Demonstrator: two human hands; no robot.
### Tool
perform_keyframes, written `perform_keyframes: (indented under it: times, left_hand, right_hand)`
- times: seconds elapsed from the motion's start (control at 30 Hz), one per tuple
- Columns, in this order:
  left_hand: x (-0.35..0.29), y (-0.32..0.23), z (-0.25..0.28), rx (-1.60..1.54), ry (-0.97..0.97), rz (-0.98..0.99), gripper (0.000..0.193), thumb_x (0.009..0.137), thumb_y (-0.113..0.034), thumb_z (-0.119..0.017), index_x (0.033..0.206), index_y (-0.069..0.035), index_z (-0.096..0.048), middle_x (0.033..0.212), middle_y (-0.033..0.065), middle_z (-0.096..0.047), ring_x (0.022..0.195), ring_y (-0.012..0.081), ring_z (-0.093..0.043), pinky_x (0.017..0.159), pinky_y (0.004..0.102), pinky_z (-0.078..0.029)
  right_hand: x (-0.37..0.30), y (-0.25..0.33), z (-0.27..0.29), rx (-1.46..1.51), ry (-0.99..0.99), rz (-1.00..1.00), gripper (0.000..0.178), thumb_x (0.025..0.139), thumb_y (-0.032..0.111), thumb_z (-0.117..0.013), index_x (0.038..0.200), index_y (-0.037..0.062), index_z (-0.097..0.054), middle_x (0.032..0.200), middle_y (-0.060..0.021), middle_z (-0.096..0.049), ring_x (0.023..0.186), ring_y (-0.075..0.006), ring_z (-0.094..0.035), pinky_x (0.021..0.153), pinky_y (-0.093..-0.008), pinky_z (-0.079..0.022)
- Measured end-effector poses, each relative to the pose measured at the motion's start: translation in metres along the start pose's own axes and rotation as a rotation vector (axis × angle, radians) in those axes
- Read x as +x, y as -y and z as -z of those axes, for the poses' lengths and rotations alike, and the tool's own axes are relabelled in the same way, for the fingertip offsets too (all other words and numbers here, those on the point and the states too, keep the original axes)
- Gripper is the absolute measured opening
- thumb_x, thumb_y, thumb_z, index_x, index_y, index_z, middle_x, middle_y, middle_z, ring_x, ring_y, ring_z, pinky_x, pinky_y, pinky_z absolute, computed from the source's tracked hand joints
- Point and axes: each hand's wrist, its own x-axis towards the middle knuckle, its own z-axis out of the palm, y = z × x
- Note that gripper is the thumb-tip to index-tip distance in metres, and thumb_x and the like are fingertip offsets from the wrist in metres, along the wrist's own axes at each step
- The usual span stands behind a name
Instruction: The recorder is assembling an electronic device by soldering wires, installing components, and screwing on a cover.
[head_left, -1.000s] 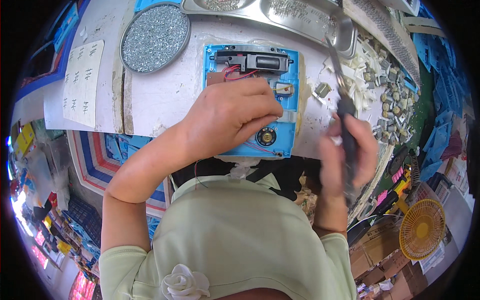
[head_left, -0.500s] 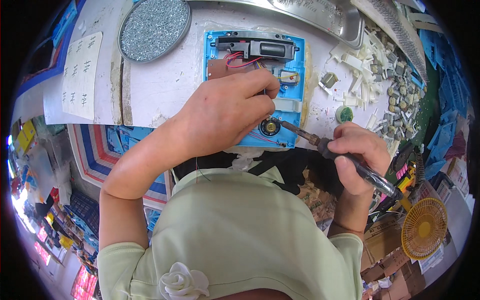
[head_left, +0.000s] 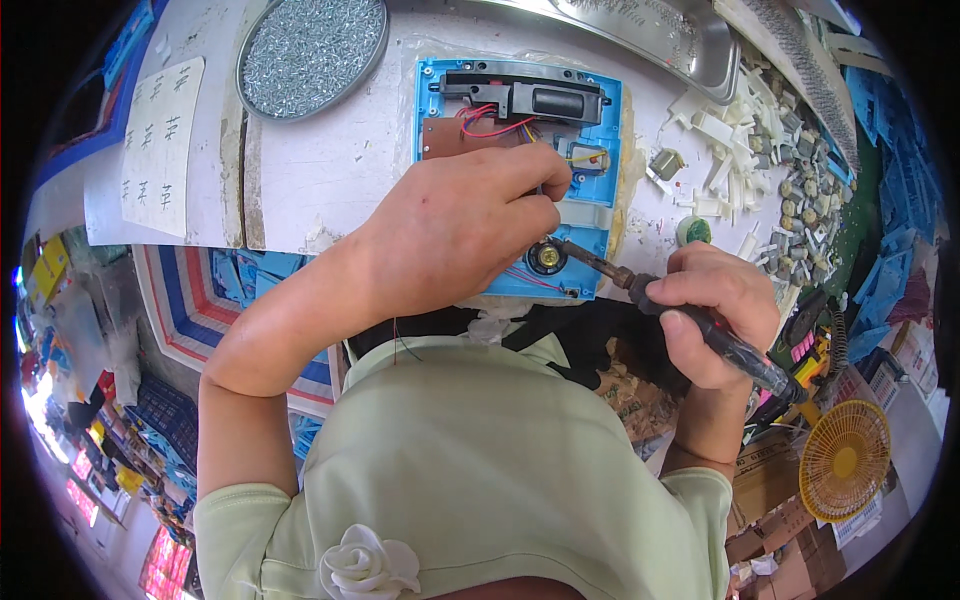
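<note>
The blue casing (head_left: pixel 590 240) lay open side up on the near part of the tabletop (head_left: pixel 320 180), straight in front of the person. Its slightly longer axis seemed to run away from the body — though the wide lens bent its edges — and a black module (head_left: pixel 535 100) stretched left to right across its far end.

Several parts already sat inside: the module, a brown circuit board (head_left: pixel 445 138) at the left, a small metal part (head_left: pixel 588 160) with a yellow lead at the right, and a round speaker (head_left: pixel 547 257) at the near end. Red wires (head_left: pixel 500 132) looped loosely over the board, and nothing covered the casing, so the work looked partway through, with the wiring apparently the step in hand. Whether any joint at the speaker was finished could not be told.

The right hand (head_left: pixel 728 305) held a soldering iron (head_left: pixel 640 288), its fingers closed around the dark handle. The iron lay on a diagonal: its tip pointed left and away from the body, its handle back to the lower right. The tip met the speaker's upper rim in the view — touching or just above it, I cannot tell which.

The left hand (head_left: pixel 450 220) bridged the casing, its fingers bent and drawn close together; what they pinched, if anything, was hidden.
</note>
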Motion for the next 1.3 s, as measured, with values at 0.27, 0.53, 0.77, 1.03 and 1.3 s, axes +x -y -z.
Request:
perform_keyframes:
  times: [0.27, 0.53, 0.77, 1.03, 1.3]
  left_hand:
    - [-0.001, 0.001, -0.002, 0.009, -0.006, -0.005, 0.02, 0.078, -0.001, -0.076, 0.092, -0.005, -0.061, 0.105, 0.0091, -0.061, 0.09, 0.0304, -0.066, 0.073, 0.039, -0.055]
    - [0.001, -0.002, 0.001, 0.049, 0.027, -0.005, 0.02, 0.077, -0.002, -0.075, 0.092, -0.005, -0.061, 0.106, 0.0086, -0.061, 0.092, 0.03, -0.066, 0.071, 0.0393, -0.056]
    - [0.0, -0.003, 0.0, 0.085, 0.025, -0.016, 0.019, 0.078, -0.003, -0.075, 0.092, -0.005, -0.061, 0.105, 0.008, -0.061, 0.09, 0.0296, -0.066, 0.071, 0.0389, -0.056]
    - [0.002, -0.004, 0.001, 0.08, 0.019, -0.011, 0.016, 0.078, -0.004, -0.072, 0.091, -0.004, -0.062, 0.103, 0.0078, -0.062, 0.092, 0.0284, -0.066, 0.073, 0.0386, -0.056]
    - [0.002, -0.003, 0.0, 0.063, 0.014, -0.004, 0.019, 0.078, -0.002, -0.075, 0.093, -0.004, -0.062, 0.103, 0.0086, -0.061, 0.09, 0.0299, -0.066, 0.073, 0.0393, -0.055]
  right_hand:
    - [0.003, -0.001, -0.002, 0.015, 0.01, 0.03, 0.02, 0.075, 0.005, -0.074, 0.094, 0.0012, -0.073, 0.069, -0.008, -0.066, 0.053, -0.0223, -0.056, 0.05, -0.0338, -0.043]
    - [0.001, -0.002, 0.002, 0.06, 0.003, -0.055, 0.02, 0.076, 0.006, -0.074, 0.095, -0.0001, -0.072, 0.07, -0.0082, -0.067, 0.054, -0.021, -0.057, 0.051, -0.0325, -0.044]
    - [-0.024, 0.003, 0.012, 0.088, -0.169, -0.088, 0.022, 0.079, 0.01, -0.072, 0.095, -0.0036, -0.071, 0.066, -0.0098, -0.06, 0.057, -0.0213, -0.058, 0.056, -0.0313, -0.045]
    - [-0.026, 0.004, 0.008, 0.115, -0.176, -0.078, 0.022, 0.078, 0.009, -0.073, 0.096, -0.0029, -0.071, 0.066, -0.0089, -0.061, 0.056, -0.0215, -0.058, 0.054, -0.0308, -0.044]
    - [-0.007, -0.003, 0.001, 0.066, -0.047, -0.084, 0.021, 0.075, 0.006, -0.073, 0.095, 0.0009, -0.073, 0.07, -0.0078, -0.066, 0.057, -0.0188, -0.061, 0.053, -0.0291, -0.044]
